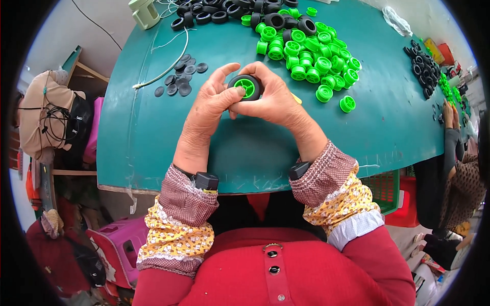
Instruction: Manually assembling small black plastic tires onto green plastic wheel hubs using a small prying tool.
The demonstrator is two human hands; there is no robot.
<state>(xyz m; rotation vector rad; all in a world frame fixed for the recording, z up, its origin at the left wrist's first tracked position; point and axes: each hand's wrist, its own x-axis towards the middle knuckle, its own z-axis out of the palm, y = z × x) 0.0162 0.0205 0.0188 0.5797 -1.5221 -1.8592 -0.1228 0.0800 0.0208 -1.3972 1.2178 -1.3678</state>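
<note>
Right at the centre, both hands are on one small wheel (250,85): a black tyre (258,88) with a green hub (248,88) set in it, held in front of the person over the worktop (153,132). The left hand (210,99) has its grip closed on the left side, thumb tip laid on the hub, masking some of its spokes. The right hand (272,96) holds the other side, its grip wrapped about the tyre's right edge. Fingers behind the wheel are hidden, and so is its far face; how deep the hub sits, I cannot tell.

Just past the right hand, a sliver of something yellow (296,98) peeks out, too covered to make out. Over to the left, flat black discs (185,90) overlap in a loose cluster near a pale curved tube (173,68). Beyond, on the right, a heap of green hubs (322,65), the lower ones buried, and behind it black tyres (219,17) run off the top edge. Far right, a co-worker's hands (450,115), squeezed by the lens rim, their grip too small to read.
</note>
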